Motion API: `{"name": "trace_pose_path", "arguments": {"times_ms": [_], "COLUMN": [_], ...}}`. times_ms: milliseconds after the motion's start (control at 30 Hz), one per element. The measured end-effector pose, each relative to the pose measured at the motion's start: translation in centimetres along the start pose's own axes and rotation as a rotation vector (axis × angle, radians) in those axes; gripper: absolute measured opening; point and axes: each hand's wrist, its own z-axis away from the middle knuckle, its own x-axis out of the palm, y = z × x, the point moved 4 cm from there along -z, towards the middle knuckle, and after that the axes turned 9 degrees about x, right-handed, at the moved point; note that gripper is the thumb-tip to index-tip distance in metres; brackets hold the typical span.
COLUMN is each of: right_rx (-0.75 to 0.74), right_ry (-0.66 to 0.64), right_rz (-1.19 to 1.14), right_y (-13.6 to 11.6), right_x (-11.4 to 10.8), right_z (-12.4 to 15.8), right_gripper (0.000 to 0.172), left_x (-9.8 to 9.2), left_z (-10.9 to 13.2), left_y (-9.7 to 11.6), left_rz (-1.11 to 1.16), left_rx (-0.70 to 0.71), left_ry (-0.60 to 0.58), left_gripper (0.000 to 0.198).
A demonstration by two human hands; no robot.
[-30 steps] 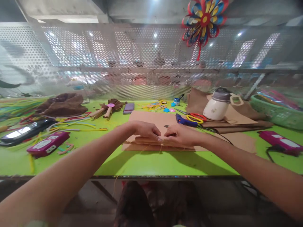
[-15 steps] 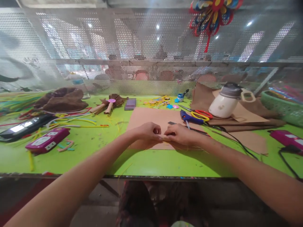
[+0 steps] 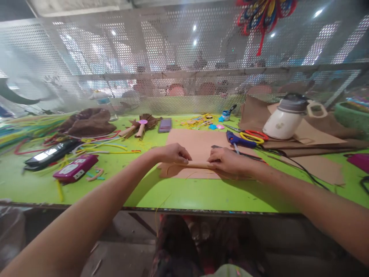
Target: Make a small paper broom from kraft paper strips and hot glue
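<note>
A pale tan paper roll (image 3: 198, 164) lies level between my two hands, over a flat tan sheet of paper (image 3: 193, 140). My left hand (image 3: 173, 154) closes its fingers on the roll's left part. At the right part, my right hand (image 3: 226, 161) pinches the roll with bent fingers. Thin yellow strands trail by the sheet's lower edge. Just beyond my right hand are a blue glue gun (image 3: 242, 140) and scissors with red and yellow handles (image 3: 252, 137). A dark, flat tool partly shows behind that hand.
Left on the green table (image 3: 173, 196) are a purple power strip (image 3: 75, 168), a black device (image 3: 52, 154), colored stems and brown crumpled material (image 3: 86, 123). A white jug (image 3: 284, 119) stands right, by brown sheets. A cord (image 3: 305, 169) crosses the right side. Perforated metal (image 3: 173, 50) rises behind.
My hands have moved apart along the roll, baring its middle. The left hand has shifted left from the right one. The whole view has swung slightly left.
</note>
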Motion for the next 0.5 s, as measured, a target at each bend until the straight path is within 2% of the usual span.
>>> {"name": "trace_pose_path", "arguments": {"times_ms": [100, 333, 500], "right_rx": [-0.033, -0.129, -0.160], "right_ry": [0.025, 0.159, 0.212], "right_rz": [0.043, 0.206, 0.216], "right_y": [-0.2, -1.3, -1.6], "right_x": [0.0, 0.4, 0.8], "right_z": [0.2, 1.1, 1.4], "right_gripper": [0.021, 0.026, 0.028], "left_x": [0.3, 1.4, 1.9], "left_z": [0.3, 1.0, 1.9], "left_y": [0.3, 0.7, 0.9], "left_rz": [-0.064, -0.133, -0.159], "left_rx": [0.020, 0.181, 0.229], "left_ry": [0.052, 0.219, 0.293], "left_gripper": [0.027, 0.020, 0.019]}}
